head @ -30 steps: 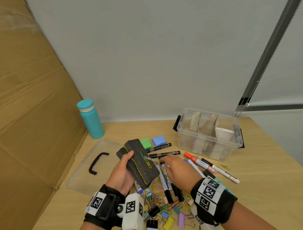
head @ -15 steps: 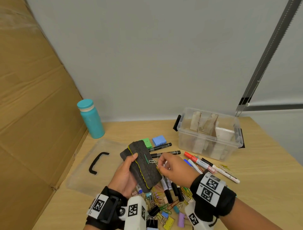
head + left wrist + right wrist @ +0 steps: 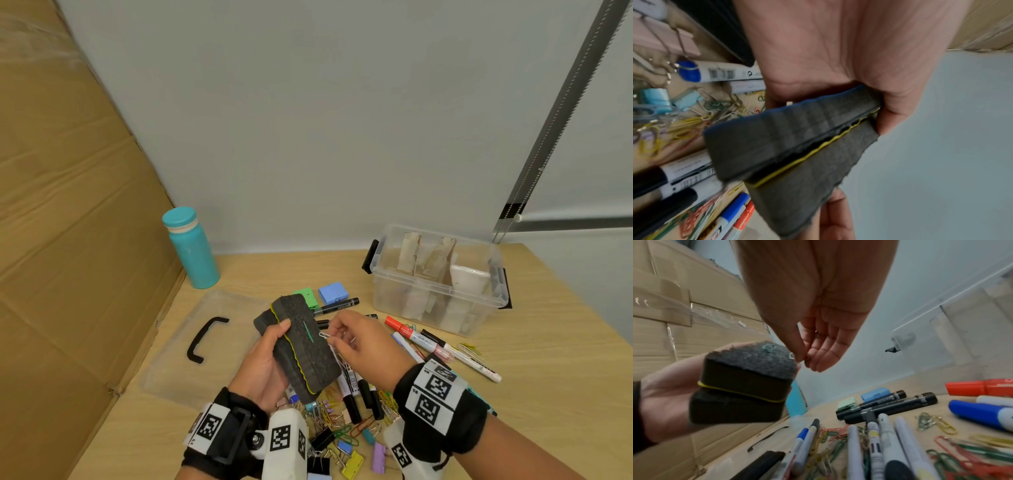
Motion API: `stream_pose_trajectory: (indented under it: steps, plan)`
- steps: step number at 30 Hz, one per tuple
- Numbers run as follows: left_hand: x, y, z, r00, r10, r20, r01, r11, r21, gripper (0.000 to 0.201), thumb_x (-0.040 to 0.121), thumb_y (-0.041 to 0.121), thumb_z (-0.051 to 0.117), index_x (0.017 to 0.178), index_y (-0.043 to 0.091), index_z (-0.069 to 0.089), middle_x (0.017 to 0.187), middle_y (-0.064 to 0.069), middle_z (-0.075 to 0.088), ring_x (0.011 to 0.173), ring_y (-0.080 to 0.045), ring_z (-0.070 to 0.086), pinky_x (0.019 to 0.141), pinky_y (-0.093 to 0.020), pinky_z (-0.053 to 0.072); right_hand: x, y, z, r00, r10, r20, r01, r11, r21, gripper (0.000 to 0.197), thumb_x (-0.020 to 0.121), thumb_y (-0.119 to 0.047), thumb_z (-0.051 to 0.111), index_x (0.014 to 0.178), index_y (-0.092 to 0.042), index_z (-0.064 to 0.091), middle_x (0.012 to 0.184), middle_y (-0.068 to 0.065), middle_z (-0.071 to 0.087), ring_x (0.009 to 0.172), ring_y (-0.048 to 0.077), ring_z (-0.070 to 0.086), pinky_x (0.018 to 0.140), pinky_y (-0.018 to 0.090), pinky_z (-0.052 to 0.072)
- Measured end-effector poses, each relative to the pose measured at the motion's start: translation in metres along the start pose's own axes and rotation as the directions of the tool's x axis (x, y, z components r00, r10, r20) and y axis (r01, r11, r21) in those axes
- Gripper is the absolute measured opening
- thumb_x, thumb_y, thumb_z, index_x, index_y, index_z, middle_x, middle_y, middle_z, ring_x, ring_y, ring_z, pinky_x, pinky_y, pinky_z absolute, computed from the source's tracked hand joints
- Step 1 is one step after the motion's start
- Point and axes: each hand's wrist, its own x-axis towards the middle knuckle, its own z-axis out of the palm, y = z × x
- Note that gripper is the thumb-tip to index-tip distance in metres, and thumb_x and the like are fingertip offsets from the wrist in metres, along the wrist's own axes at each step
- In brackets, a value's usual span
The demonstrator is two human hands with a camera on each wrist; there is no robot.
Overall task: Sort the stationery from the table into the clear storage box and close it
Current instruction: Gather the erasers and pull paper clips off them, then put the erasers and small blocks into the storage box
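Note:
My left hand (image 3: 263, 363) grips two dark whiteboard erasers (image 3: 303, 346) stacked together, felt side up, above the stationery pile; they also fill the left wrist view (image 3: 793, 154). A green paper clip (image 3: 307, 331) clings to the felt. My right hand (image 3: 356, 342) pinches a silver paper clip (image 3: 323, 335) at the erasers' right edge, thumb against forefinger (image 3: 800, 358). The clear storage box (image 3: 438, 277) stands open at the back right. Its lid (image 3: 205, 342) with a black handle lies flat to the left.
Markers (image 3: 424, 342), binder clips (image 3: 352, 459) and coloured paper clips (image 3: 953, 456) litter the table under and in front of my hands. A teal bottle (image 3: 191, 248) stands at the back left by a cardboard wall (image 3: 68, 240). Green and blue small boxes (image 3: 332, 293) lie behind the erasers.
My right hand rose from the marker pile to the erasers' right edge and took hold of the silver clip. The left hand tilted the erasers slightly.

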Motion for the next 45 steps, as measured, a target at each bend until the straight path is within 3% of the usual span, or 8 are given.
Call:
stream_pose_trajectory:
  steps: [6, 10, 17, 23, 26, 30, 35, 45]
  plan:
    - [-0.002, 0.0, -0.001, 0.999, 0.024, -0.028, -0.024, 1.0, 0.004, 0.054, 0.08, 0.031, 0.057, 0.127, 0.005, 0.053, 0.121, -0.023, 0.063, 0.111, -0.036, 0.06, 0.093, -0.052, 0.047, -0.008, 0.012, 0.002, 0.999, -0.01, 0.052, 0.021, 0.974, -0.224, 0.024, 0.093, -0.019, 0.05, 0.117, -0.024, 0.055, 0.119, -0.008, 0.048, 0.106, 0.009, 0.048, 0.086, 0.025, 0.043]
    - [-0.01, -0.008, 0.018, 0.999, 0.041, 0.0, -0.041, 0.994, 0.101, 0.038, 0.091, 0.024, 0.05, 0.124, 0.007, 0.056, 0.116, -0.02, 0.066, 0.106, -0.032, 0.065, 0.092, -0.048, 0.051, -0.009, -0.013, 0.005, 1.0, -0.019, -0.024, 0.021, 0.996, 0.087, 0.017, 0.094, -0.033, 0.052, 0.108, -0.025, 0.056, 0.099, -0.01, 0.053, 0.084, 0.004, 0.052, 0.074, 0.017, 0.044]
    - [-0.017, -0.004, 0.023, 0.995, 0.094, 0.021, -0.096, 0.95, 0.296, 0.05, 0.083, 0.029, 0.067, 0.128, 0.01, 0.054, 0.117, -0.02, 0.066, 0.108, -0.035, 0.062, 0.09, -0.047, 0.053, -0.008, -0.019, 0.001, 0.998, 0.065, 0.005, -0.065, 0.972, 0.228, 0.012, 0.091, -0.011, 0.051, 0.093, -0.022, 0.053, 0.081, -0.01, 0.052, 0.069, 0.004, 0.049, 0.063, 0.015, 0.044]
    - [-0.031, 0.037, -0.001, 0.975, 0.213, -0.067, -0.202, 0.969, 0.143, 0.048, 0.079, 0.028, 0.059, 0.123, 0.009, 0.057, 0.108, -0.015, 0.069, 0.095, -0.028, 0.068, 0.083, -0.042, 0.057, -0.011, 0.004, 0.014, 0.997, 0.048, 0.067, -0.031, 0.973, -0.228, 0.016, 0.093, -0.011, 0.047, 0.104, -0.019, 0.055, 0.103, -0.004, 0.053, 0.089, 0.011, 0.053, 0.074, 0.021, 0.044]
    - [-0.042, 0.049, -0.022, 0.955, 0.253, -0.157, -0.24, 0.966, 0.101, 0.049, 0.081, 0.03, 0.059, 0.125, 0.012, 0.057, 0.119, -0.013, 0.066, 0.101, -0.025, 0.066, 0.081, -0.038, 0.058, -0.011, 0.01, 0.02, 0.96, 0.116, 0.256, 0.05, 0.827, -0.559, 0.03, 0.089, -0.008, 0.048, 0.117, -0.018, 0.054, 0.123, 0.002, 0.049, 0.112, 0.023, 0.045, 0.087, 0.032, 0.041]
    - [-0.057, 0.049, -0.049, 0.934, 0.263, -0.242, -0.243, 0.964, 0.113, 0.043, 0.088, 0.03, 0.054, 0.128, 0.013, 0.055, 0.118, -0.012, 0.066, 0.103, -0.026, 0.064, 0.091, -0.043, 0.051, -0.001, -0.012, 0.044, 0.936, -0.143, 0.322, 0.288, 0.837, -0.465, 0.036, 0.088, -0.006, 0.05, 0.123, -0.014, 0.053, 0.129, 0.007, 0.049, 0.118, 0.026, 0.043, 0.095, 0.038, 0.043]
    - [-0.069, 0.04, -0.072, 0.915, 0.248, -0.318, -0.208, 0.966, 0.155, 0.04, 0.089, 0.029, 0.055, 0.126, 0.014, 0.056, 0.115, -0.014, 0.065, 0.102, -0.03, 0.063, 0.088, -0.046, 0.05, 0.013, -0.036, 0.095, 0.752, -0.395, 0.528, 0.627, 0.676, -0.388, 0.04, 0.085, -0.001, 0.054, 0.124, -0.006, 0.05, 0.125, 0.016, 0.052, 0.108, 0.034, 0.05, 0.083, 0.047, 0.048]
    - [-0.081, 0.045, -0.1, 0.892, 0.257, -0.372, -0.203, 0.963, 0.178, 0.05, 0.084, 0.034, 0.06, 0.131, 0.018, 0.053, 0.125, -0.011, 0.063, 0.115, -0.029, 0.059, 0.095, -0.05, 0.047, 0.029, -0.033, 0.127, 0.704, -0.359, 0.612, 0.674, 0.607, -0.42, 0.039, 0.084, -0.009, 0.062, 0.122, -0.016, 0.054, 0.128, 0.012, 0.051, 0.112, 0.036, 0.047, 0.087, 0.048, 0.048]
